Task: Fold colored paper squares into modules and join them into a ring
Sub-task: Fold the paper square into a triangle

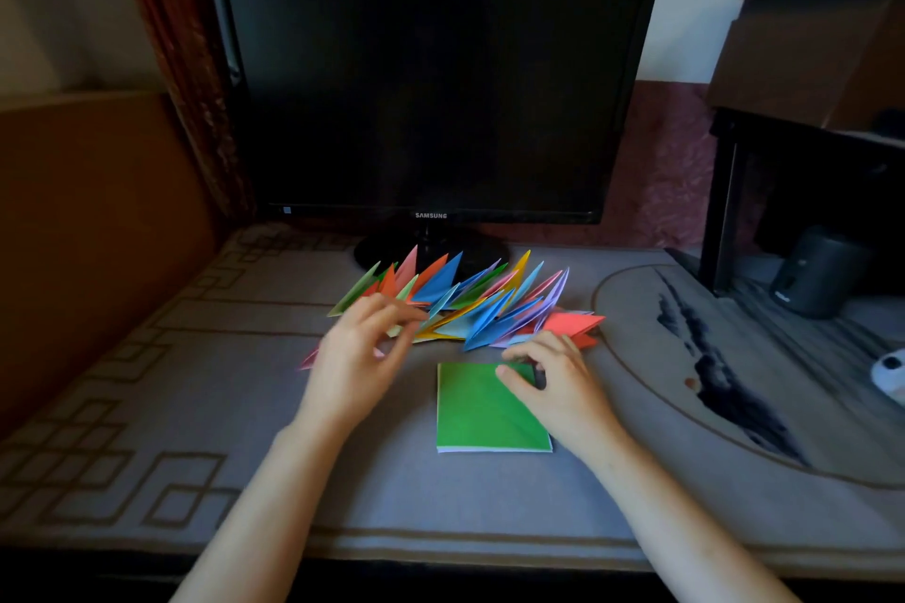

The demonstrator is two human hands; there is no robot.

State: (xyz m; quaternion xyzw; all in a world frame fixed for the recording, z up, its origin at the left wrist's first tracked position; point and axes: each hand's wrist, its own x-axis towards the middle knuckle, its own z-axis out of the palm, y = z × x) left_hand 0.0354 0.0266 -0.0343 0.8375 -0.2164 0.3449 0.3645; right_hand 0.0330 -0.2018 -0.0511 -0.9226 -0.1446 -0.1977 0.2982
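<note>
Likely light and limp, the green paper stack [475, 416] lies before the folded modules [470, 304] (peel one corner); the right hand [558, 389] fingers its far corner, pinch unclear, the left hand [352, 357] loose, empty.

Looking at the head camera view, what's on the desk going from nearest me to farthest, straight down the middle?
Near to far: stack of green paper squares → heap of folded coloured paper modules → black Samsung monitor on its round stand.
</note>
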